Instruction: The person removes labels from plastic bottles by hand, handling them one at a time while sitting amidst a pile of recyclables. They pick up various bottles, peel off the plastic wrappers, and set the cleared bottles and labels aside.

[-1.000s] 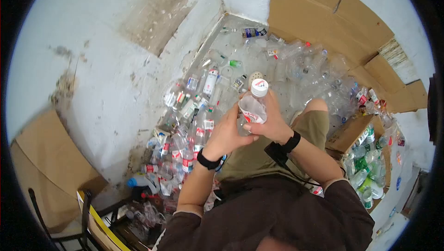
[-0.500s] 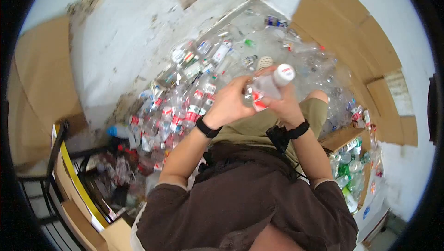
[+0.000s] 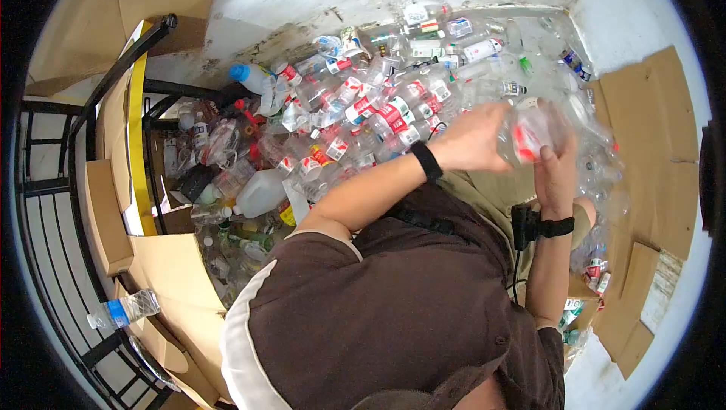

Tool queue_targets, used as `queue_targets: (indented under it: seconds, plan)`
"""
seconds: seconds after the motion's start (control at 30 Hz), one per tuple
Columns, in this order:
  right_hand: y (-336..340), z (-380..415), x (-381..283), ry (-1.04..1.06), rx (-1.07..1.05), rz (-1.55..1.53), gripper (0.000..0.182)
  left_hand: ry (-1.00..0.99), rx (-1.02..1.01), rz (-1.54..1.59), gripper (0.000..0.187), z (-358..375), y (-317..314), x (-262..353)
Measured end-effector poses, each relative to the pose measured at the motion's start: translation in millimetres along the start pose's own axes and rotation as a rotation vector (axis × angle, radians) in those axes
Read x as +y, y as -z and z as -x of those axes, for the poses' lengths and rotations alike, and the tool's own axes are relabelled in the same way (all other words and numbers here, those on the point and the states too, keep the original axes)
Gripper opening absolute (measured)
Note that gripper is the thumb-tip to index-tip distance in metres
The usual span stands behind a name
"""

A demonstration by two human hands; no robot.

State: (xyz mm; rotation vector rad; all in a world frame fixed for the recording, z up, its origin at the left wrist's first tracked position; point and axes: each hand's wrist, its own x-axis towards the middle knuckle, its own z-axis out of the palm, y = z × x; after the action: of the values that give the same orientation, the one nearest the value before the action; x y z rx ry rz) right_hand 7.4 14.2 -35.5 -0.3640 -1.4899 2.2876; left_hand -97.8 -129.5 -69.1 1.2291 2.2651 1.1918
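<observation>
A clear plastic bottle with a red and white label is held between both hands in front of my knees, partly blurred. My left hand has its fingers round the near left side of the bottle. On the other side, my right hand grips it, with the thumb against the label. The white cap cannot be made out now. Behind and left of my hands lies a large heap of clear bottles, many with red and white labels.
A black metal frame and cardboard stand at the left. One blue-labelled bottle lies by the frame. A white jug rests among bottles. Cardboard leans on the right wall. Green bottles are at the lower right.
The view has swung left, bringing more of the heap and black frame into sight. The bottle has been turned in my hands, and its cap no longer shows.
</observation>
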Motion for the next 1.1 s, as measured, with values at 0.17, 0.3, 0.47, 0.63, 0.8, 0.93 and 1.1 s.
queue_targets:
  seconds: [0.17, 0.3, 0.47, 0.63, 0.8, 0.93, 1.1]
  plan:
    - [16, 2, 4, -0.078, 0.033, 0.102, 0.057, 0.435, 0.248, 0.027, 0.074, 27, 59, -130]
    - [62, 15, 12, -0.27, 0.153, -0.034, 0.045, 1.057, 0.164, -0.464, 0.098, 107, 95, -224]
    - [99, 31, 19, -0.31, 0.256, -0.049, 0.038, 1.521, 0.152, -0.573, 0.103, 153, 96, -225]
    - [118, 39, 18, -0.305, 0.347, -0.082, 0.036, 1.315, 0.056, -0.7, 0.092, 140, 73, -224]
    - [133, 42, 8, -0.278, 0.43, -0.22, 0.029, 0.668, 0.071, -0.434, 0.053, 71, 45, -226]
    - [152, 38, 1, -0.271, 0.503, -0.271, 0.024, 0.458, -0.092, -0.014, 0.044, -17, 23, -185]
    - [202, 11, 15, -0.334, 0.569, -0.365, 0.023, 0.322, -0.348, -0.033, 0.042, -122, -33, -155]
